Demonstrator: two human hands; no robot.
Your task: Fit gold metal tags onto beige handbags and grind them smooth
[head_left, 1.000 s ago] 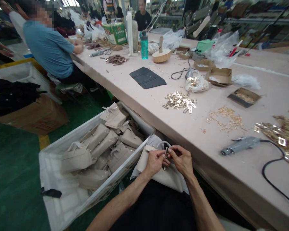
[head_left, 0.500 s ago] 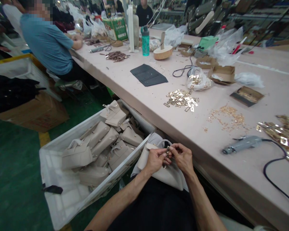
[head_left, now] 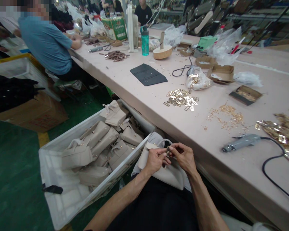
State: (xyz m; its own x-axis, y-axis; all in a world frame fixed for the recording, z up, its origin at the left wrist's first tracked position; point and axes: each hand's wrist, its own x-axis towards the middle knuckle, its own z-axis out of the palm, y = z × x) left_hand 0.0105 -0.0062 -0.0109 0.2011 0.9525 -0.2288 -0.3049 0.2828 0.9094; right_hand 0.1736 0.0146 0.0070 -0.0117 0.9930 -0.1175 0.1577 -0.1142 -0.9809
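Note:
A light beige handbag [head_left: 171, 178] rests on my lap, its handle arching up behind my fingers. Over the bag, my left hand [head_left: 156, 159] is closed, thumb and fingers pinching a small metal plate [head_left: 168, 150]. My right hand [head_left: 183, 157] meets it from the other side, thumb and forefinger also on that plate. The fingers partly cover the plate, so its exact shape and what it touches on the bag are hidden.
To my left stands a white crate [head_left: 91, 197] of similar beige handbags [head_left: 78, 155]. On the table [head_left: 139, 93] lie a pile of metal plates [head_left: 180, 98], tiny gold parts [head_left: 226, 115] and a grey corded electric screwdriver [head_left: 242, 142]. A co-worker in a blue shirt [head_left: 47, 41] sits further left.
My right hand has shifted very slightly at the metal plate, its wrist a little further right. My left hand and the handbag stay nearly in place.

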